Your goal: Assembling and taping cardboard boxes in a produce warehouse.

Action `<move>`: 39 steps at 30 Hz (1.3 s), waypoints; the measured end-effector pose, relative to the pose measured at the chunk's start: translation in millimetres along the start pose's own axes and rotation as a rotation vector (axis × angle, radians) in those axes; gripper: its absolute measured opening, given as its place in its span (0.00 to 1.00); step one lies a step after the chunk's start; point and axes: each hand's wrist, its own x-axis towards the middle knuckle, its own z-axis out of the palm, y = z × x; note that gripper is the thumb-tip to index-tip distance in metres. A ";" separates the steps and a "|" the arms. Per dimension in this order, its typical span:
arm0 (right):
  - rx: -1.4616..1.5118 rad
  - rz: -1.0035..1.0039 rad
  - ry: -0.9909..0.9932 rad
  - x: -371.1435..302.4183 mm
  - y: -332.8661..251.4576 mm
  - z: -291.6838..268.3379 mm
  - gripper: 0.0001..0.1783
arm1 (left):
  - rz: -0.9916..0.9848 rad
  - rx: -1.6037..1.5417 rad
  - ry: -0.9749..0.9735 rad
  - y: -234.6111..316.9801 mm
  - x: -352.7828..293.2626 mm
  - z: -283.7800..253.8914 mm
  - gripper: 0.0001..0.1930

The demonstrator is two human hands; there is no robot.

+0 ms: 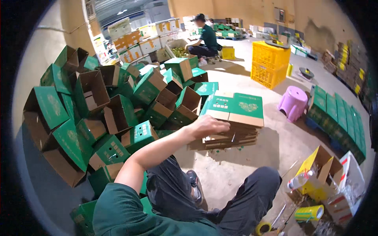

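Note:
My left hand (210, 128) reaches out over the near left edge of a stack of flattened cardboard cartons (240, 135). Its fingers are bent and drawn together against that edge; whatever lies between them is hidden. On top of the stack rests a green carton (244, 104) with white print and brown flaps, folded flat. My right hand is outside the picture. Just left of the stack, several opened green boxes (189, 102) form a large heap, tumbled at many angles, with brown insides showing.
Two stacked yellow crates (269, 65) and a purple stool (293, 103) stand beyond the cartons. Rows of green boxes (336, 120) line the right. Near my right knee lie an open yellow box (317, 173) and a tape roll (309, 213). A person (206, 39) sits farther back beside fruit.

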 end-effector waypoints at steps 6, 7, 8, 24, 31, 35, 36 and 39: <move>0.347 -0.714 -0.108 -77.4 -188.0 -22.0 0.23 | 0.057 -0.191 0.057 46.6 35.2 -15.0 0.08; 0.453 -0.840 -0.319 -25.1 -226.1 -13.6 0.20 | 0.066 -0.244 0.111 55.4 70.4 -19.9 0.09; 0.528 -0.989 -0.479 -122.0 -285.0 -24.1 0.21 | -0.020 -0.292 0.073 58.1 57.6 -14.8 0.10; 0.383 -2.239 -0.810 -429.1 -439.5 11.6 0.19 | -0.530 -1.225 0.009 24.1 -3.0 -24.4 0.13; 0.456 -2.206 -0.703 -431.0 -438.4 28.4 0.19 | -0.552 -1.550 -0.095 25.1 -9.5 -35.4 0.27; 0.442 -2.110 -0.783 -438.5 -448.1 34.0 0.13 | -0.470 -1.425 0.044 22.0 -10.2 -14.8 0.27; 0.439 -2.097 -0.781 -439.5 -447.8 35.8 0.13 | -0.440 -1.375 0.075 20.9 -10.1 -11.6 0.27; 0.412 -1.981 -0.931 -437.0 -445.5 42.4 0.11 | -0.533 -1.235 -0.003 30.6 -2.5 -33.2 0.30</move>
